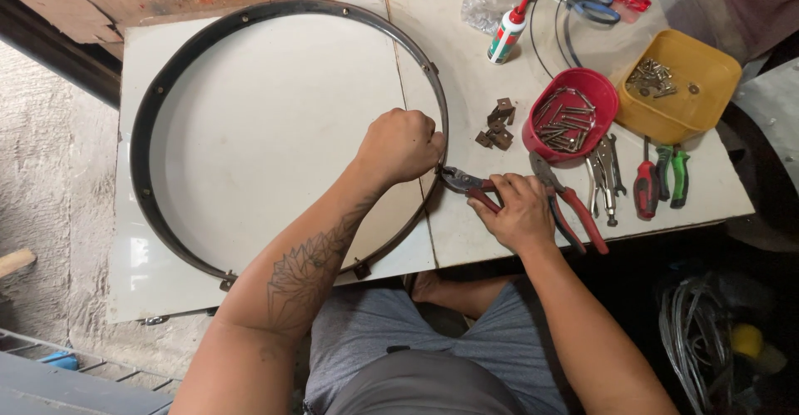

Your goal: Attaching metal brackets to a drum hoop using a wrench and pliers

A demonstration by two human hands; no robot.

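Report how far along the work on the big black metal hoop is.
Done: small brackets already sit along the large black metal hoop, as at its near edge. In hand: the left hand steadies the rim while the right hand works red-handled pliers at it. Left: loose brown brackets and a red bowl of screws wait unused.

Left hand [401,144] clamped over the rim of a large dark metal hoop [150,107] lying flat on the white surface [275,107]; right hand [520,213] gripping red-handled pliers [468,184], nose at the rim. Beside: red bowl [583,90] of screws, yellow tray [703,69].
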